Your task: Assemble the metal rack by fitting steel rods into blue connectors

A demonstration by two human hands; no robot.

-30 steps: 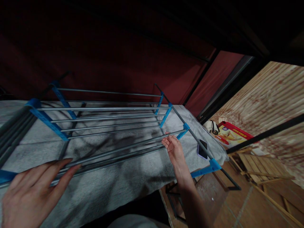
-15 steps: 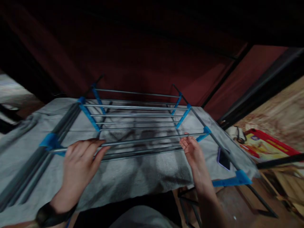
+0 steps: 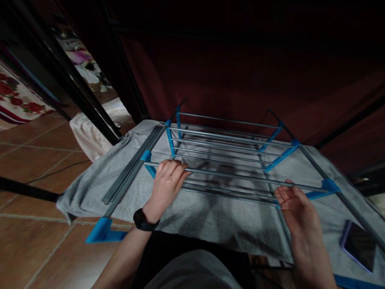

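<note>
Lying under the left hand (image 3: 167, 182), the rod (image 3: 234, 176) touches the right hand (image 3: 293, 200).

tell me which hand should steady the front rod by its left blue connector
Left, likely: left hand lies on the front rod beside the blue connector; right hand is palm up at the rod's far end.

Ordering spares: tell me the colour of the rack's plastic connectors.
Blue. The connectors show best in the head view, by the left hand on a rod.
</note>
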